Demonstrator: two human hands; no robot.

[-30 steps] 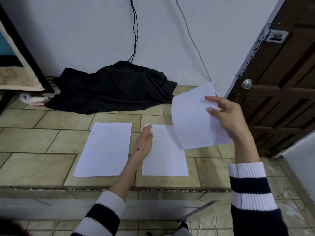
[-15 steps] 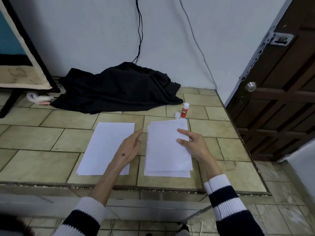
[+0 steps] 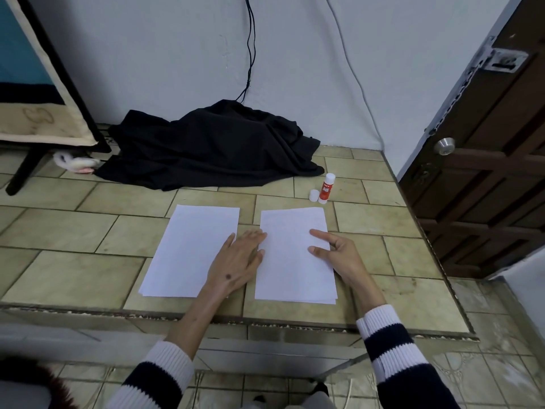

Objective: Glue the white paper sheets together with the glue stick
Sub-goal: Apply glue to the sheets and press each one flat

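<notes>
Two white paper sheets lie stacked on the tiled platform, the right stack (image 3: 292, 261) with a lower sheet's edge showing at its bottom. A separate white sheet (image 3: 191, 249) lies to its left. My left hand (image 3: 239, 258) rests flat between them, fingertips touching the right stack's left edge. My right hand (image 3: 333, 249) presses the stack's right side with index finger and thumb stretched out. A red glue stick (image 3: 326, 188) stands upright behind the stack, its white cap (image 3: 314, 195) beside it.
A heap of black cloth (image 3: 212, 146) lies against the wall behind the sheets. A dark wooden door (image 3: 486, 172) stands at the right. The platform's front edge (image 3: 265, 323) drops to a lower tiled floor. A leaning frame (image 3: 44, 93) stands at the left.
My right hand lowered the sheet it held onto the right sheet and now presses it down. My left hand slid to the stack's left edge. The glue stick came into view.
</notes>
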